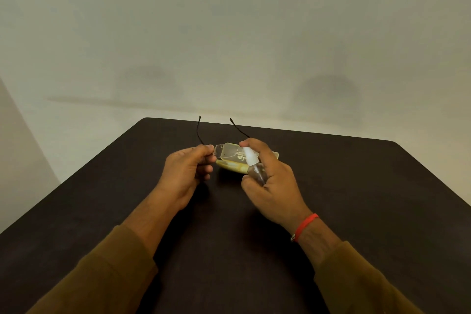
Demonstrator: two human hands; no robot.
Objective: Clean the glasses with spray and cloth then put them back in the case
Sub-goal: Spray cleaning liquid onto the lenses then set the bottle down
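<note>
My left hand pinches the glasses by their left corner, held above the table with both thin black arms pointing away from me. My right hand grips a small clear spray bottle with a white nozzle aimed at the lenses, index finger on top of the nozzle. Behind and below the glasses lies the open yellow case on the table, partly hidden by the lenses and my right hand. I cannot see a cloth.
A dark brown table spreads under my hands, its far edge just past the glasses' arms. A plain pale wall stands behind it. A red string band sits on my right wrist.
</note>
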